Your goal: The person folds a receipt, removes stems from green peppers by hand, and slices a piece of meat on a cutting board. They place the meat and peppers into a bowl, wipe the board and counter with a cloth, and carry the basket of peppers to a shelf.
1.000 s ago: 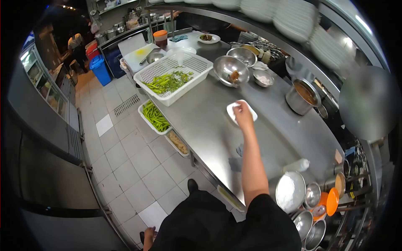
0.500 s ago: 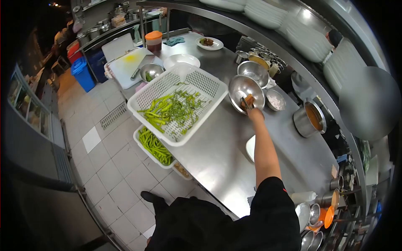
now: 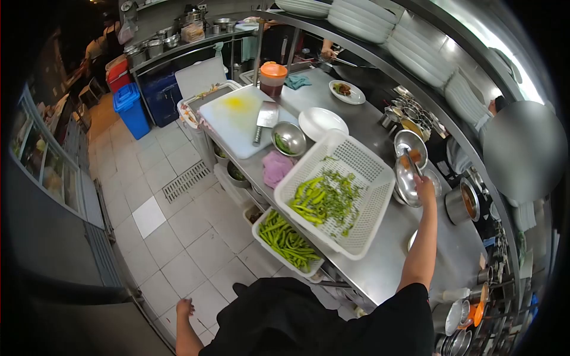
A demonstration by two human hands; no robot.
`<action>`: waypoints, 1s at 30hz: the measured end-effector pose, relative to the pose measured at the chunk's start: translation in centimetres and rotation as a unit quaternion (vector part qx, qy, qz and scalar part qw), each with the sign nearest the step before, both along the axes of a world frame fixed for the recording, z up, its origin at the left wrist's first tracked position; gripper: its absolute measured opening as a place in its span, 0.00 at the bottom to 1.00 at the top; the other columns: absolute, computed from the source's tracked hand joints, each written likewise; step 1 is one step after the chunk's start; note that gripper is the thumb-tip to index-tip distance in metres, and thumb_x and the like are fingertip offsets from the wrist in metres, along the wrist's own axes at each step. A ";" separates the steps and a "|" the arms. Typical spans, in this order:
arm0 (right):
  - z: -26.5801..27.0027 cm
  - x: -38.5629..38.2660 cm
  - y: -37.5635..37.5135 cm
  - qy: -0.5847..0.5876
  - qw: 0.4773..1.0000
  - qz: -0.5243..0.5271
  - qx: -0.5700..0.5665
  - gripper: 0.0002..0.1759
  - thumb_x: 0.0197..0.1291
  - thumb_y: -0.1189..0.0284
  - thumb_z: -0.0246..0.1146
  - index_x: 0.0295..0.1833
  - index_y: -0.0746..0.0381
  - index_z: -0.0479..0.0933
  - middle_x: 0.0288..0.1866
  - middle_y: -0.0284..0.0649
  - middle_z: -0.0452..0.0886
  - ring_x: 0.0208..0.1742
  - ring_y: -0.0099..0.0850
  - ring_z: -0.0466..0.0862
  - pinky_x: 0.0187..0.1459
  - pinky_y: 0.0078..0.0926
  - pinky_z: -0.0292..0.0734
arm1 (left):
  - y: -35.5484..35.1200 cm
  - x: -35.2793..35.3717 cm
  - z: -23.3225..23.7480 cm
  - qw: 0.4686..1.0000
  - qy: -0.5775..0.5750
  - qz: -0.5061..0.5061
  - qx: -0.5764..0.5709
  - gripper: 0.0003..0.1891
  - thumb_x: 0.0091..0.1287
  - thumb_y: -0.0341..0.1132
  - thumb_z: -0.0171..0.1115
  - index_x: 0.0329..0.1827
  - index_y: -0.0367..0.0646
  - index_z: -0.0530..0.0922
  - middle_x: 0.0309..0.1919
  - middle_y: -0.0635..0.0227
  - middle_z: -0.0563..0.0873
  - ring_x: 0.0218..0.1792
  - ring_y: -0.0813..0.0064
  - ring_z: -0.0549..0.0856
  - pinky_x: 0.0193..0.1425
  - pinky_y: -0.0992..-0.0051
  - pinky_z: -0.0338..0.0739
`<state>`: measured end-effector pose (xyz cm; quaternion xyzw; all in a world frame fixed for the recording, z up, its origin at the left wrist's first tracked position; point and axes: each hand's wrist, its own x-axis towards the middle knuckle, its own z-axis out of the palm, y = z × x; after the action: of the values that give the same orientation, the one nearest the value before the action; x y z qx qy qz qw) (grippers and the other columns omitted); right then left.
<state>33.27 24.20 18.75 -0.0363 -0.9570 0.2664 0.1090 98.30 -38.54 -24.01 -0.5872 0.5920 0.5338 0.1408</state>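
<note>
My right hand (image 3: 425, 190) is closed around metal tongs (image 3: 412, 164) over the steel bowls at the right of the counter. Orange-brown food (image 3: 409, 156) shows at the tips of the tongs, by the smaller steel bowl (image 3: 420, 142). Under the hand lies the larger steel bowl (image 3: 406, 184). Low over the floor tiles, my left hand (image 3: 185, 307) hangs with its fingers curled and nothing visible in them. Left of my right arm, a white perforated basket (image 3: 375, 204) holds green chillies (image 3: 314, 199) and loose stems.
A cutting board (image 3: 228, 127) bears a cleaver (image 3: 267, 115). Near it are a pink cloth (image 3: 276, 168), a small bowl (image 3: 289, 137) and an empty white plate (image 3: 320, 123). A crate of green peppers (image 3: 285, 243) sits below the counter edge. Another person's hand (image 3: 328, 52) is at the back.
The view has turned left, shifting the counter rightward. My right hand has moved the tongs and food from the larger bowl towards the smaller one. My left hand has come into view.
</note>
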 end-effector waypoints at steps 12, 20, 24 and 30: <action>1.9 -6.4 -39.9 -0.080 0.949 0.305 0.019 0.29 0.60 0.51 0.60 0.48 0.69 0.79 0.40 0.51 0.83 0.40 0.41 0.84 0.45 0.35 0.76 | -10.8 -18.1 5.3 0.986 0.133 -0.093 0.021 0.16 0.68 0.45 0.58 0.46 0.40 0.76 0.33 0.63 0.84 0.28 0.71 0.85 0.25 0.72 0.77; -6.7 -15.2 -58.2 -0.155 0.899 0.397 0.102 0.31 0.58 0.48 0.59 0.50 0.67 0.78 0.43 0.53 0.83 0.43 0.46 0.83 0.46 0.37 0.77 | -19.2 -7.9 -2.5 0.983 -0.158 -0.060 0.071 0.17 0.67 0.47 0.56 0.37 0.40 0.79 0.30 0.60 0.85 0.26 0.66 0.84 0.25 0.63 0.79; -6.7 -16.4 -59.6 -0.193 0.898 0.340 0.201 0.31 0.56 0.48 0.60 0.50 0.66 0.79 0.47 0.54 0.82 0.48 0.46 0.83 0.50 0.38 0.76 | -21.0 -5.2 -1.9 0.790 -0.113 -0.568 -0.202 0.17 0.67 0.47 0.53 0.34 0.41 0.80 0.29 0.59 0.84 0.29 0.64 0.84 0.29 0.58 0.79; -0.5 -14.0 -52.9 -0.221 0.905 0.307 0.193 0.30 0.57 0.47 0.60 0.50 0.65 0.78 0.46 0.53 0.83 0.49 0.46 0.82 0.49 0.38 0.75 | -26.5 -14.2 -4.5 0.902 -0.016 -0.423 -0.080 0.17 0.67 0.47 0.53 0.35 0.42 0.80 0.28 0.60 0.84 0.30 0.63 0.84 0.30 0.56 0.79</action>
<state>19.28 -28.72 18.20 0.2234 -0.9531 0.0816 -0.1873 84.12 -65.09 -28.55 -0.2990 0.8232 0.3653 0.3155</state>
